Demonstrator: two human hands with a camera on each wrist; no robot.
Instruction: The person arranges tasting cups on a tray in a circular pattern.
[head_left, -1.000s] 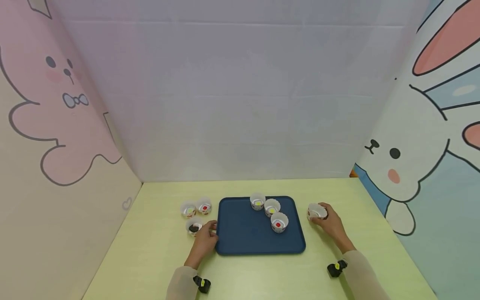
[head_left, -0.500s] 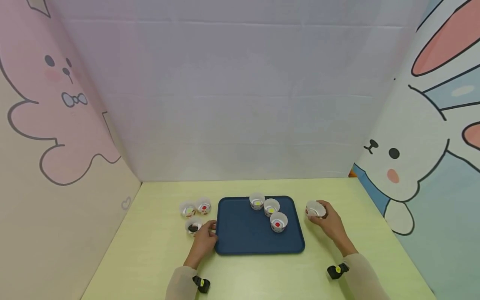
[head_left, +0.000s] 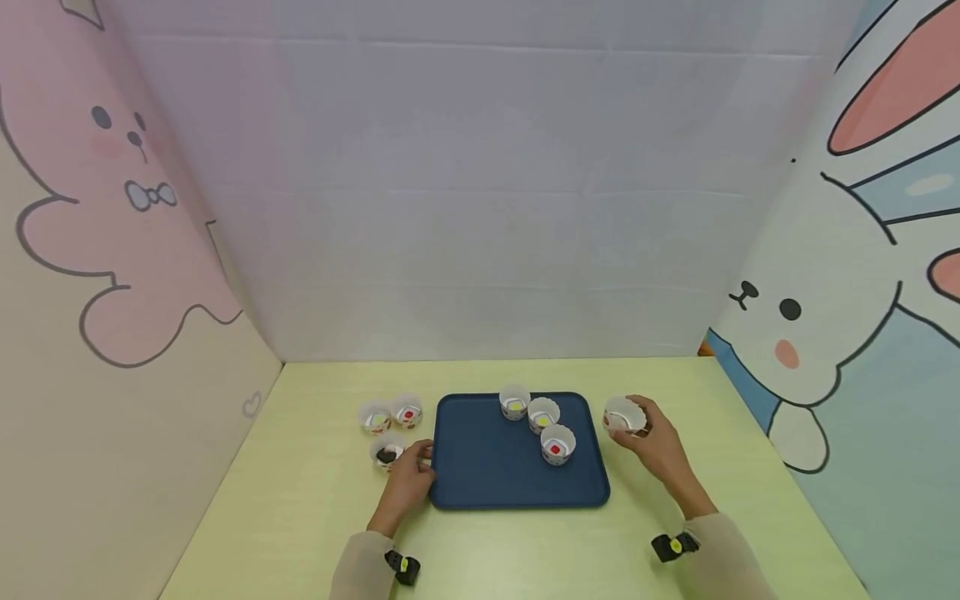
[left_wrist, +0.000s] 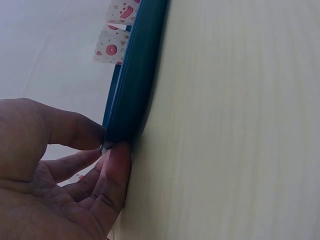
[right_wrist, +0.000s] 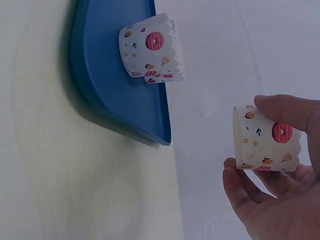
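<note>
My right hand (head_left: 662, 450) grips a white paper baking cup (head_left: 622, 417), printed with doughnuts and scalloped at the rim. In the right wrist view that cup (right_wrist: 265, 140) is raised off the table, thumb on one side and fingers on the other, apart from the tray. At the left edge of the blue tray (head_left: 487, 475), my left hand (head_left: 408, 483) pinches the rim; the left wrist view has the thumb above it and fingers beneath. On the tray's right half sit three such cups: one at the back (head_left: 514, 406), a middle cup (head_left: 543, 419) and a front cup (head_left: 558, 450).
Left of the tray stand three more cups: two with small coloured pieces inside, a rear-left cup (head_left: 376, 421) and a rear-right cup (head_left: 408, 413), and a front cup (head_left: 386, 451) holding something dark. Printed panels and a white backdrop (head_left: 480, 250) enclose the pale table (head_left: 525, 554).
My right hand has carried its cup a little left and up, closer to the tray's right edge. The left hand, the tray and the other cups have stayed put.
</note>
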